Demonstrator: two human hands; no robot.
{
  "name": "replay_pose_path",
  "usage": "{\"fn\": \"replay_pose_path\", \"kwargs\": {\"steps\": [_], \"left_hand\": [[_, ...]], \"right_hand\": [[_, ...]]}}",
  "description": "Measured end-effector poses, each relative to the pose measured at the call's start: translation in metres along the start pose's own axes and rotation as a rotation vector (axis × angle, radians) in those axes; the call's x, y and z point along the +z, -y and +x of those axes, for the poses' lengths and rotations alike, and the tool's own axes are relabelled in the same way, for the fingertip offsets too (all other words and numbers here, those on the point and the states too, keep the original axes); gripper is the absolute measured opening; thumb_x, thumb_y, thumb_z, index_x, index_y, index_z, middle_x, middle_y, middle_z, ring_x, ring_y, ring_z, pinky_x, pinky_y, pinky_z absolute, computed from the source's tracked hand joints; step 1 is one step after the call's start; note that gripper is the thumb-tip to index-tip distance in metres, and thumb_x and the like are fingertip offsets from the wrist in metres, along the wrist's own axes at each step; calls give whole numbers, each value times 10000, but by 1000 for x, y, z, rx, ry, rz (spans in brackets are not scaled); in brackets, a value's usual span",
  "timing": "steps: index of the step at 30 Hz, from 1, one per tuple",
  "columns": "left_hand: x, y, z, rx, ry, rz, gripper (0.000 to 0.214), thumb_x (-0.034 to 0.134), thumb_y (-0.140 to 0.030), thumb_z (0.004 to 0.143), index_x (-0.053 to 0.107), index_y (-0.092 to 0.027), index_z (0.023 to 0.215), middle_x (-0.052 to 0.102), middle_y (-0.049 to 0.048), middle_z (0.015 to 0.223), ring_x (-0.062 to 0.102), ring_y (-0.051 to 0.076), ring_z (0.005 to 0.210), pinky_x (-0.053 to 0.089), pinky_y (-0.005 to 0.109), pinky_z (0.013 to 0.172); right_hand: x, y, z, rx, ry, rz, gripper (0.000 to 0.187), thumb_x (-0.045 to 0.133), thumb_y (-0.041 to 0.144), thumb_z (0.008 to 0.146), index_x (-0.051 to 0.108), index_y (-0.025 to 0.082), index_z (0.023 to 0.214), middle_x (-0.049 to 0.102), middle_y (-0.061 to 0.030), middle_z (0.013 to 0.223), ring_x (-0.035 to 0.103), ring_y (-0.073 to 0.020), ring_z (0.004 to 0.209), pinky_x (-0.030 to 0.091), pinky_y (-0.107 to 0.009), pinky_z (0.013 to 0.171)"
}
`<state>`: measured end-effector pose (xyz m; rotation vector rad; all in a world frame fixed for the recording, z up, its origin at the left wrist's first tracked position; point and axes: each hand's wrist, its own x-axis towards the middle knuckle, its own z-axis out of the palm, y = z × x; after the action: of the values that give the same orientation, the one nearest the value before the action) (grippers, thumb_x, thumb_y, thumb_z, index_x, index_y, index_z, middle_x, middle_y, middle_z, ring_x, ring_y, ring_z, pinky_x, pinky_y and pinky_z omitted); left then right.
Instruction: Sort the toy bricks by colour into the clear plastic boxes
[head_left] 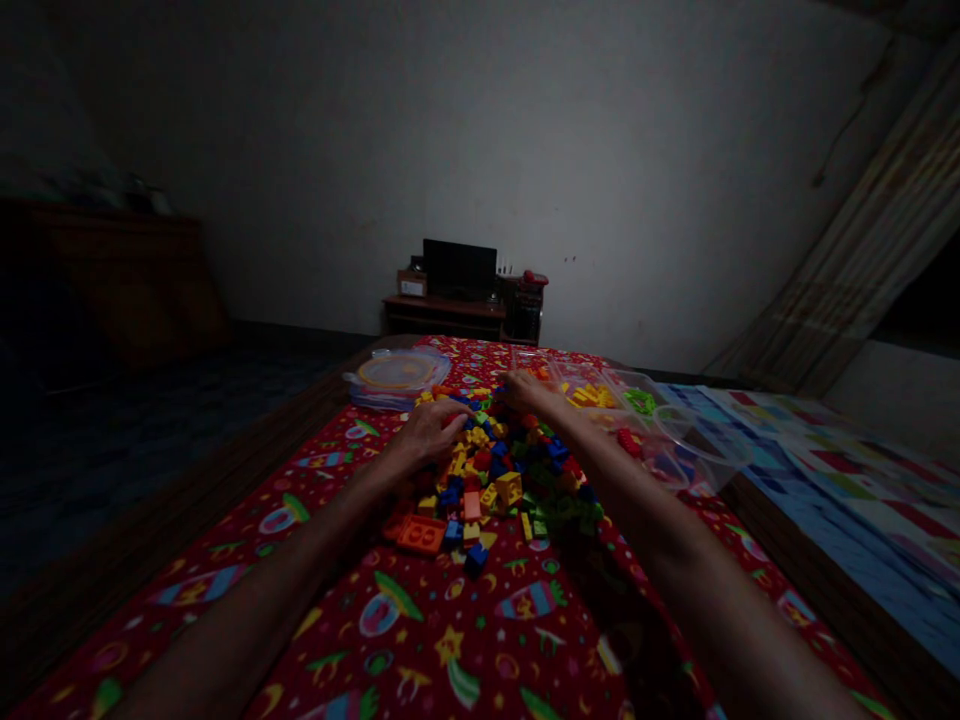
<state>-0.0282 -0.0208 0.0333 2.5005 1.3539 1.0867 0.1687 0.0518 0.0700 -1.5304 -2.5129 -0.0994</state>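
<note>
two hands [429, 432] [525, 391], dozens of bricks [508, 488]

2 slim forearms [679, 540], bare, tapering to wrists [391, 460]; left hand [433, 432], right hand [527, 391] bare.

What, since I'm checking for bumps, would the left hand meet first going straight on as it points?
The left hand would likely meet the pile of coloured blocks first, just ahead of it; depth is unclear.

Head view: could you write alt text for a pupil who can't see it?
A person's left hand and right hand are at a heap of colourful toy bricks on a red patterned cloth. Clear plastic compartments to the right hold yellow pieces and green pieces; a dark screen stands beyond.
</note>
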Motion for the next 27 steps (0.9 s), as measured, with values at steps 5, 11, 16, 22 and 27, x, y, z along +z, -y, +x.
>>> {"fn": "replay_pose_path", "kwargs": {"steps": [5,11,16,22,27], "left_hand": [[-1,5,1,0,-3,9,306,449,-290,853,725,-184,930,742,61,995,675,201,938,507,316,878],[0,6,1,-24,5,39,321,439,-306,852,729,-192,928,742,49,982,671,195,918,505,300,862],[5,6,0,-32,21,57,335,435,-312,840,730,-175,917,740,71,964,669,209,908,503,305,833],[8,10,1,-7,38,54,335,430,-311,834,727,-177,913,739,73,951,670,204,879,501,295,813],[12,15,2,7,31,43,334,429,-322,833,729,-195,909,742,59,945,666,196,885,501,285,816]], "right_hand": [[7,-7,-10,11,6,21,230,543,197,836,698,146,999,700,-105,972,613,-182,851,428,-226,707],[-7,-37,-30,-17,-89,458,263,496,289,828,685,107,816,600,-22,686,507,-118,624,341,-218,567],[-12,-50,-52,-92,11,773,380,566,483,743,631,110,717,481,21,591,386,-81,536,283,-215,501],[-14,-52,-71,-141,33,776,413,563,522,746,638,116,721,479,20,595,382,-82,539,282,-217,496],[-20,-61,-82,-110,-128,626,299,540,388,763,680,124,757,588,-11,662,476,-106,599,339,-217,547]]}}
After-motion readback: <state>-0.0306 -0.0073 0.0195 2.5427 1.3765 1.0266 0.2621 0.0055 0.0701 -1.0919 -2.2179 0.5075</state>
